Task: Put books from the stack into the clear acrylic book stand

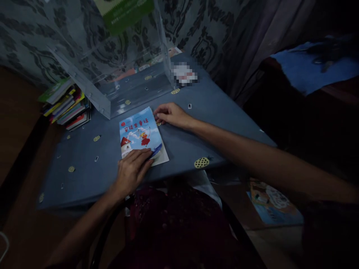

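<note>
A blue picture book point(140, 130) with red Chinese characters and a red-roofed tower on its cover lies closed on the table near the front edge. My left hand point(133, 170) rests over the book's lower edge, its fingers stretched flat on the cover. At the upper right corner of the book is my right hand point(172, 115), its fingers loosely curled and the thumb a little apart from them. Whether its fingertips touch the page edges I cannot tell. The book's lower right corner lifts slightly, with white pages showing beneath.
A blue-grey cloth with pineapple prints covers the table point(196, 138). Behind the book stands a clear acrylic stand point(103, 106) holding a green item point(129, 16). Stacked books point(67, 104) sit at the left; a blurred white item point(183, 74) lies back right. Below right is a colourful sheet point(275, 203).
</note>
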`<state>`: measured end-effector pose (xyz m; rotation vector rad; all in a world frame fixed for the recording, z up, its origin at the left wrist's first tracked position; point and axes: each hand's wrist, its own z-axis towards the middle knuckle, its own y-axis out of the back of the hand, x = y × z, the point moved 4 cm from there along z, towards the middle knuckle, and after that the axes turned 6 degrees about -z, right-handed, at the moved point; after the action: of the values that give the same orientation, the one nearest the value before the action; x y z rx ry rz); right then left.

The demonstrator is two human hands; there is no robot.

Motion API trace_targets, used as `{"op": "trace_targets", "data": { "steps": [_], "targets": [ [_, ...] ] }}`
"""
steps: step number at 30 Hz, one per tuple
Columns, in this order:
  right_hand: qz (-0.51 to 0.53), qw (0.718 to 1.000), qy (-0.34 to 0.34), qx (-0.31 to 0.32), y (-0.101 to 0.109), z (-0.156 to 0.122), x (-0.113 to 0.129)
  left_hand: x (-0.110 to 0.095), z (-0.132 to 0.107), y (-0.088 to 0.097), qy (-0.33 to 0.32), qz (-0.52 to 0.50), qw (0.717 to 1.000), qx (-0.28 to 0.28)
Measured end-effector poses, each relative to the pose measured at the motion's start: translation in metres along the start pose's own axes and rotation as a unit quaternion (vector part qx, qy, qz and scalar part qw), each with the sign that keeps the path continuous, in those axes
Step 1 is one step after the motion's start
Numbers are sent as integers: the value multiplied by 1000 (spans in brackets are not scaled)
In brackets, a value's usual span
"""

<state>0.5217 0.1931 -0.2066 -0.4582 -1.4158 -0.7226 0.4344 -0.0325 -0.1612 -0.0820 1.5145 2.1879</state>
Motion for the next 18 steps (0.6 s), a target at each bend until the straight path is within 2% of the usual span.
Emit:
{"op": "trace_targets", "data": {
  "steps": [8, 13, 18],
  "targets": [
    [-139, 986, 89, 11, 14, -57, 14, 3, -2, -9, 25, -44, 998, -32],
    [-238, 952, 178, 76, 8, -88, 24, 1, 0, -7, 28, -52, 998, -21],
    [-262, 930, 229, 121, 3, -108, 28, -3, 1, -7, 11, -30, 999, -13]
  ]
}}
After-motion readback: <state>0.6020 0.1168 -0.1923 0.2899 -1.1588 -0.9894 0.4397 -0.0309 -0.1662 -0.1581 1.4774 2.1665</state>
